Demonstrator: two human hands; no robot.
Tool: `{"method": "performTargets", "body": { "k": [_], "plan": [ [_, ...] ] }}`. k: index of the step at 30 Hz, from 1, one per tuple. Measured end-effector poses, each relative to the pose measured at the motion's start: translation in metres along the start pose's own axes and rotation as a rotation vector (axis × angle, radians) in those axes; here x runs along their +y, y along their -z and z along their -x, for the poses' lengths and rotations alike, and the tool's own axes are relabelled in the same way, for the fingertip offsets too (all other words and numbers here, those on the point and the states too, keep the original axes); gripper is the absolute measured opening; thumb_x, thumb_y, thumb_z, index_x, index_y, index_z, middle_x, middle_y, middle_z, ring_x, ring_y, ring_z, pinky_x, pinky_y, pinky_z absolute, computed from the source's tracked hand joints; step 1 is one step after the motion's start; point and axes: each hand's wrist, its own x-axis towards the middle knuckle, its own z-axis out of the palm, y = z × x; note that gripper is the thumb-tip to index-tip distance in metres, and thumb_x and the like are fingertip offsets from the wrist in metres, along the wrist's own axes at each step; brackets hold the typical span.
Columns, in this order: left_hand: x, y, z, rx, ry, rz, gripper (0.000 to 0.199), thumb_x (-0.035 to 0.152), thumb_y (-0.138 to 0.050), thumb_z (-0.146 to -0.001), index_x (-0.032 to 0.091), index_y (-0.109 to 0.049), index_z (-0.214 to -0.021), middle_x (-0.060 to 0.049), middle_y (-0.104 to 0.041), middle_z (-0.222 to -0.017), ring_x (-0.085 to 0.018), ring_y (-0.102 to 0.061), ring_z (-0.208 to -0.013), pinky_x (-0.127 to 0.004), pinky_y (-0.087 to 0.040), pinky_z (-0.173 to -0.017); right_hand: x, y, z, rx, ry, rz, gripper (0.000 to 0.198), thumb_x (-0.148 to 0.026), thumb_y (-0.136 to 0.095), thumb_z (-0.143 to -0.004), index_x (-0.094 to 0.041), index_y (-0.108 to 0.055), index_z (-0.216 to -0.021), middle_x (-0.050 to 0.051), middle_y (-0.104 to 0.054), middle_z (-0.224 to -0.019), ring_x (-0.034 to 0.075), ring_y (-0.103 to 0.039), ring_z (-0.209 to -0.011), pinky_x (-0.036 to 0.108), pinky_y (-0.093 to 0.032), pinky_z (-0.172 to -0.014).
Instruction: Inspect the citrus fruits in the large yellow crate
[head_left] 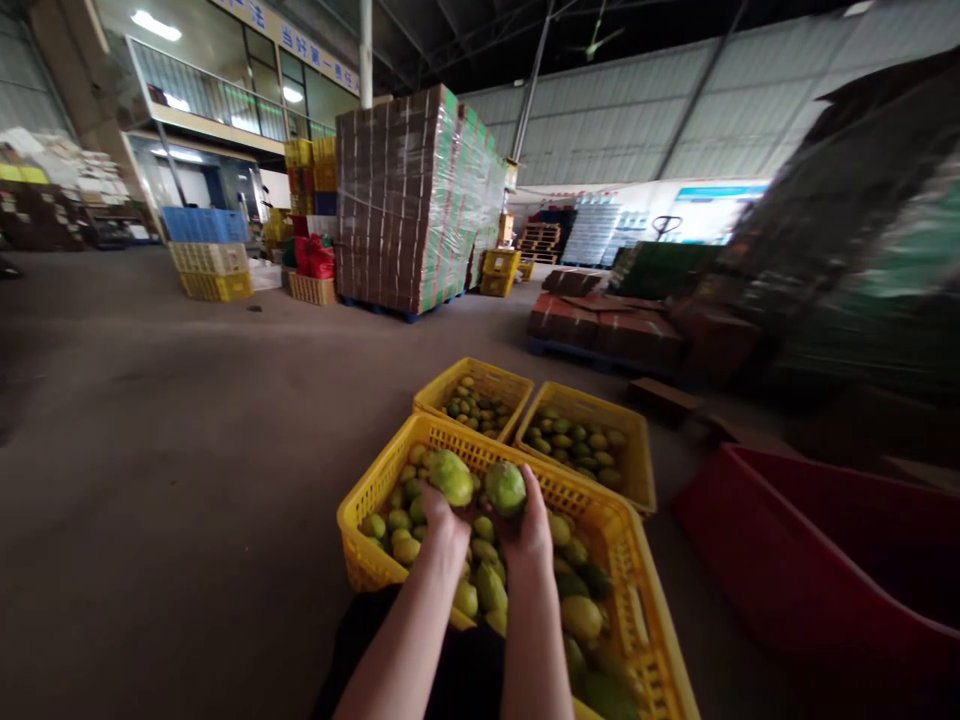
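In my left hand (444,515) rests a large yellow-green lemon (451,478), its skin bumpy and uneven. My right hand (531,520) holds a darker green lemon (506,489), with the thumb along its right side. The two fruits are held side by side, slightly apart, above a yellow plastic crate (634,560). Loose green and yellow lemons (581,618) fill much of this crate, and my forearms hide part of them. The undersides of both held fruits and most of my fingers are out of sight.
Two smaller-looking yellow crates (641,440) of similar fruit stand just beyond. A red tub (810,540) is at the right. Flattened cartons (607,325) lie on a pallet farther back, near a tall wrapped stack of boxes (390,200). Concrete floor (187,450) extends left.
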Motion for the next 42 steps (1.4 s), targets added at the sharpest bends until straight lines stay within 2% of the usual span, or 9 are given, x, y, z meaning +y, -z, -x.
{"method": "performTargets", "body": {
  "k": [6,10,15,19,24,28,31,34,42],
  "plan": [
    [0.001,-0.002,0.006,-0.049,-0.156,-0.105,0.033,0.058,-0.057,-0.08,0.027,-0.066,-0.09,-0.005,-0.068,-0.079,-0.029,-0.069,-0.08,-0.039,-0.054,-0.065,0.007,-0.017,0.008,0.263,-0.007,-0.002,0.03,-0.047,-0.075,-0.077,-0.02,-0.065,-0.086,-0.003,-0.07,-0.061,0.015,-0.065,-0.048,0.023,-0.051,-0.037],
    [0.004,-0.006,0.008,-0.058,-0.261,-0.147,0.027,0.048,-0.053,-0.084,0.024,-0.064,-0.078,-0.001,-0.067,-0.075,-0.018,-0.067,-0.072,-0.027,-0.051,-0.066,0.009,-0.019,0.009,0.285,0.023,-0.008,0.029,-0.049,-0.074,-0.077,-0.022,-0.062,-0.083,-0.004,-0.068,-0.059,0.015,-0.065,-0.048,0.024,-0.05,-0.037],
    [0.01,-0.01,0.016,-0.279,-0.392,-0.269,0.024,0.034,-0.053,-0.083,0.02,-0.064,-0.068,-0.002,-0.069,-0.068,-0.015,-0.068,-0.067,-0.024,-0.052,-0.069,0.007,-0.019,0.013,0.257,0.154,-0.038,0.036,-0.053,-0.077,-0.07,-0.022,-0.061,-0.08,-0.006,-0.065,-0.059,0.013,-0.06,-0.047,0.023,-0.051,-0.041],
    [0.015,-0.013,0.02,-0.319,-0.329,-0.324,0.027,0.027,-0.05,-0.087,0.019,-0.065,-0.066,-0.004,-0.069,-0.065,-0.017,-0.071,-0.07,-0.025,-0.054,-0.067,0.01,-0.02,0.015,0.199,0.208,-0.036,0.04,-0.056,-0.077,-0.067,-0.021,-0.062,-0.08,-0.006,-0.065,-0.063,0.012,-0.061,-0.053,0.022,-0.051,-0.047],
    [0.023,-0.017,0.016,-0.066,-0.066,-0.253,0.031,0.029,-0.043,-0.095,0.022,-0.061,-0.07,-0.002,-0.066,-0.065,-0.016,-0.066,-0.059,-0.027,-0.055,-0.06,0.013,-0.019,0.015,0.061,0.15,-0.169,0.046,-0.064,-0.069,-0.073,-0.022,-0.066,-0.09,-0.001,-0.072,-0.078,0.016,-0.068,-0.071,0.025,-0.054,-0.057],
    [0.029,-0.017,0.015,0.004,-0.044,-0.206,0.026,0.036,-0.047,-0.095,0.021,-0.061,-0.079,-0.001,-0.066,-0.069,-0.015,-0.065,-0.059,-0.027,-0.057,-0.061,0.009,-0.018,0.016,-0.004,0.139,-0.243,0.026,-0.038,-0.073,-0.074,-0.021,-0.068,-0.093,0.001,-0.075,-0.09,0.019,-0.071,-0.087,0.034,-0.06,-0.075],
    [0.032,-0.016,0.019,-0.061,-0.001,-0.206,0.029,0.041,-0.047,-0.096,0.02,-0.066,-0.092,-0.004,-0.068,-0.075,-0.017,-0.067,-0.066,-0.026,-0.057,-0.059,0.005,-0.018,0.017,0.008,0.083,-0.193,0.02,-0.032,-0.071,-0.074,-0.019,-0.068,-0.089,0.003,-0.075,-0.082,0.018,-0.071,-0.072,0.028,-0.059,-0.06],
    [0.035,-0.017,0.025,-0.177,0.135,-0.162,0.038,0.043,-0.041,-0.099,0.018,-0.066,-0.112,-0.008,-0.071,-0.082,-0.018,-0.069,-0.069,-0.024,-0.056,-0.055,0.004,-0.018,0.019,-0.013,0.057,-0.137,0.033,-0.051,-0.064,-0.079,-0.019,-0.068,-0.087,0.003,-0.072,-0.069,0.013,-0.058,-0.046,0.021,-0.04,-0.035],
    [0.031,-0.012,0.026,-0.265,0.159,-0.059,0.033,0.034,-0.042,-0.097,0.021,-0.067,-0.113,-0.005,-0.075,-0.079,-0.019,-0.073,-0.069,-0.028,-0.06,-0.066,0.011,-0.015,0.015,-0.038,0.087,-0.17,0.041,-0.06,-0.066,-0.075,-0.02,-0.063,-0.082,0.001,-0.066,-0.064,0.01,-0.053,-0.045,0.018,-0.037,-0.034]
  ]
}}
